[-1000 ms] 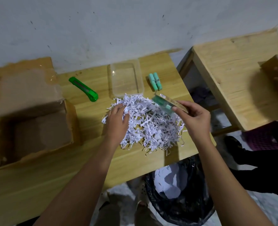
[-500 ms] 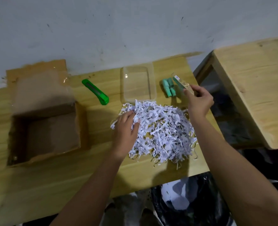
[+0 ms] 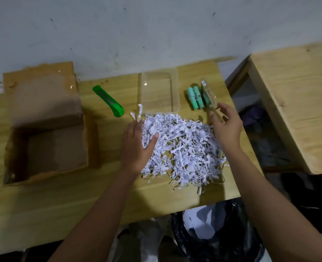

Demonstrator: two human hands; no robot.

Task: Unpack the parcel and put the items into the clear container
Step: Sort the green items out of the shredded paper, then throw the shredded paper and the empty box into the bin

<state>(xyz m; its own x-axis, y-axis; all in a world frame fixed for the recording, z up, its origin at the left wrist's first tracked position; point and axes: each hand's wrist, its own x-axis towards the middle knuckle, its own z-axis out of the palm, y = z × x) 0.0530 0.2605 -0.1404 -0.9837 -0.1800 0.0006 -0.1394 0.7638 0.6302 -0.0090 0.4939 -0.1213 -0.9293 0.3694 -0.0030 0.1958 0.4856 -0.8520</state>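
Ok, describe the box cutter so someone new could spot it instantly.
Start at the open brown cardboard box on the light wooden table. Between it and the clear rectangular plastic container lies a bright green plastic box cutter, diagonal; the only slim, vivid-green tool.

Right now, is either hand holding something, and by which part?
No firm hold: the right hand is open, beside the clear packet. The left hand rests spread in the shredded paper.
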